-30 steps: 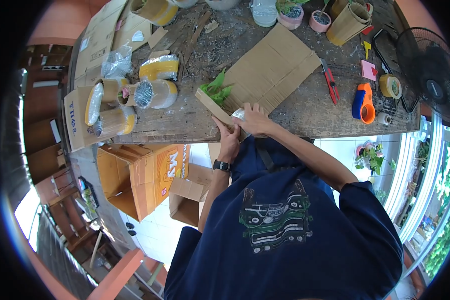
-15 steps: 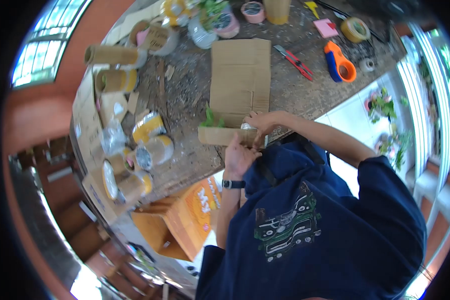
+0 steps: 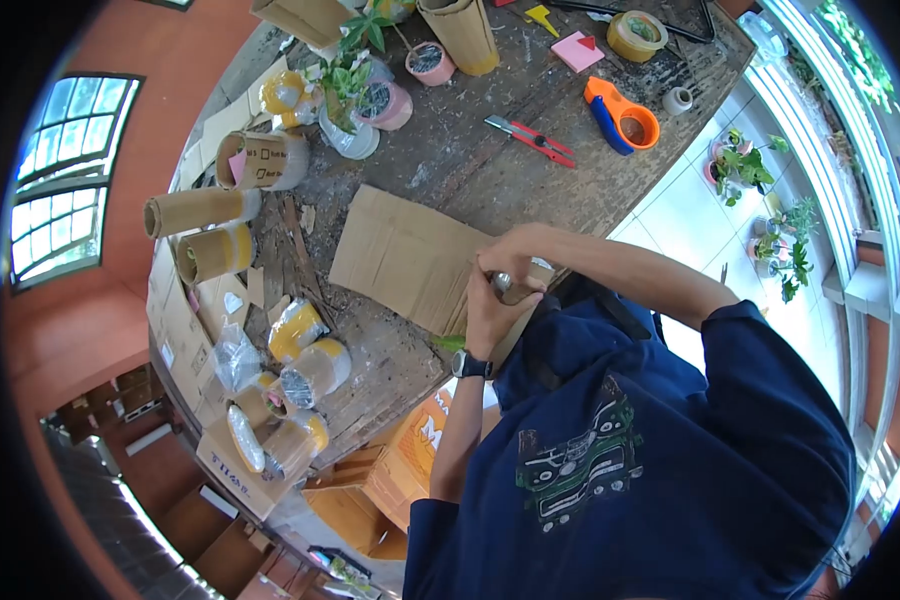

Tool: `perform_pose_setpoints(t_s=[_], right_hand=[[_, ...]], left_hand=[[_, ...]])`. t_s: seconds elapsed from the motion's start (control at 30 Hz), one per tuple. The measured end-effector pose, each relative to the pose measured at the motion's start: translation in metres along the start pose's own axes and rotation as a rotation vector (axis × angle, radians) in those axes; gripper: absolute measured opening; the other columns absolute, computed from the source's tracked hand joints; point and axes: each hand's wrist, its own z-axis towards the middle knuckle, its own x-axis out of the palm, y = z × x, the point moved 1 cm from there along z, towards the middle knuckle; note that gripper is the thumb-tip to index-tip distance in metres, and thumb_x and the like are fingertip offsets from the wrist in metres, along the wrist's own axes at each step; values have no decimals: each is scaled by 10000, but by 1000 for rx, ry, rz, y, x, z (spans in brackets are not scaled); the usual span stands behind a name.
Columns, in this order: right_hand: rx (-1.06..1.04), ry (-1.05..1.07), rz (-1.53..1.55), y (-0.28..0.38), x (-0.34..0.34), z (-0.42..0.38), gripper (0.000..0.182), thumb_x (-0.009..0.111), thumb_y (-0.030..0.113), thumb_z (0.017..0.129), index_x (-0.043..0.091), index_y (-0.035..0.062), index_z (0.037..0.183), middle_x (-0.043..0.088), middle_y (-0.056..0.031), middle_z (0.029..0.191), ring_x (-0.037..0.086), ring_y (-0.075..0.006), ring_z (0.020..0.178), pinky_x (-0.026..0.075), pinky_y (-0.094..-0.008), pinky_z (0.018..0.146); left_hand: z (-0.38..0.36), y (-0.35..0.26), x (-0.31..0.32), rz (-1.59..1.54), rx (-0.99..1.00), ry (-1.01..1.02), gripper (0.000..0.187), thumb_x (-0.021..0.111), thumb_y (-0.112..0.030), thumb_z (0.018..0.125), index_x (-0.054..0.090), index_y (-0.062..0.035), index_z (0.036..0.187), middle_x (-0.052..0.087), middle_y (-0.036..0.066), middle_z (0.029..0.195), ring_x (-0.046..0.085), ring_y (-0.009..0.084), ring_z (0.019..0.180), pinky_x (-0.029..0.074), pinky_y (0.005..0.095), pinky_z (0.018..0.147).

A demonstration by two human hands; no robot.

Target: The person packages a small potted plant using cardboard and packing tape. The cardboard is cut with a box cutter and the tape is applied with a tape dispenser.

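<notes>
A brown cardboard sheet [image 3: 410,258] lies slanted on the wooden table, its lower right end bent up at the table's edge. My left hand [image 3: 487,312], with a watch on the wrist, is closed on that raised end. Over the same end, my right hand [image 3: 513,252] is closed too, its fingers touching the left ones. Between the hands shows part of a shiny clear plastic item [image 3: 515,287]. Green leaves [image 3: 448,342] stick out beside my left wrist; the rest of the plant is hidden.
Wrapped cardboard tubes [image 3: 305,368] and plastic pieces line the table's left side. Potted plants [image 3: 385,105] stand at the back. A red cutter [image 3: 535,143], an orange and blue tape dispenser [image 3: 625,118] and a tape roll [image 3: 637,36] lie to the right. Below is an orange box [image 3: 400,470].
The cardboard has turned and tilted leftward, and its folded end is now mostly behind my hands. My hands have come closer together around it. The whole view has shifted.
</notes>
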Motion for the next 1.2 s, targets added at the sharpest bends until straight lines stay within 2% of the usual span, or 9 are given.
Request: perform_pose_setpoints(t_s=[0.13, 0.33, 0.43, 0.5, 0.6, 0.7, 0.83, 0.93, 1.2], right_hand=[[-21, -137, -93, 5, -17, -8, 823, 828, -47, 368, 664, 51, 1169, 703, -154, 1127, 660, -332, 1051, 542, -456, 779], [26, -1095, -48, -1, 7, -93, 637, 815, 58, 547, 624, 30, 1154, 642, -197, 1128, 614, -381, 1072, 499, -443, 903], [853, -1629, 161, -44, 5, -155, 506, 778, 250, 747, 591, -23, 1129, 602, -222, 1127, 587, -384, 1093, 492, -478, 907], [1158, -1476, -109, -103, 12, -185, 520, 769, 363, 796, 584, -54, 1045, 637, -266, 1057, 633, -410, 999, 516, -487, 842], [1178, -1214, 32, -147, 4, -189, 512, 741, 380, 829, 580, -58, 1038, 670, -267, 967, 656, -433, 931, 520, -498, 791], [1100, -1288, -61, -179, 24, -183, 488, 706, 386, 860, 576, -62, 1005, 686, -265, 903, 661, -451, 890, 515, -519, 758], [732, -1513, 181, -86, 38, -198, 378, 631, 309, 949, 593, -56, 1039, 697, -193, 857, 693, -356, 798, 529, -429, 757], [285, -1339, 1026, -11, 46, -194, 313, 610, 228, 955, 619, -34, 1126, 701, -103, 890, 695, -175, 792, 538, -286, 752], [357, -629, 1348, 70, 3, -147, 272, 636, 224, 888, 594, -36, 954, 654, -121, 707, 664, -207, 570, 564, -329, 556]], left_hand=[[7, -1, 7, 88, -87, -180, 1057, 952, -329, 601, 350, 65, 1376, 599, 218, 1228, 607, 303, 1138, 475, 393, 975], [9, -8, -4, 112, -207, -134, 927, 943, -390, 577, 510, 78, 1249, 622, 232, 1152, 618, 348, 1076, 493, 416, 934], [9, -1, 0, 152, -234, -193, 881, 932, -400, 567, 541, 60, 1208, 597, 237, 1134, 598, 385, 1060, 483, 434, 923], [10, -4, 3, 135, -243, -227, 835, 923, -386, 573, 552, 43, 1186, 599, 224, 1112, 597, 381, 1052, 484, 439, 910], [19, -19, 0, 132, -268, -359, 774, 916, -350, 579, 561, 32, 1152, 595, 216, 1078, 594, 381, 1035, 487, 440, 893], [26, -20, 0, 113, -320, -452, 781, 912, -342, 585, 544, 29, 1166, 578, 204, 1083, 588, 384, 1019, 491, 446, 880], [27, -21, 3, 186, -301, -468, 823, 920, -357, 575, 520, 36, 1179, 554, 205, 1117, 582, 393, 1032, 494, 455, 874], [28, -29, 1, 71, -333, -477, 838, 923, -359, 568, 510, 43, 1176, 537, 211, 1142, 574, 408, 1041, 494, 466, 873], [24, -21, 10, -14, -322, -543, 746, 895, -255, 586, 523, 8, 1178, 535, 192, 1157, 559, 402, 1050, 478, 468, 877]])
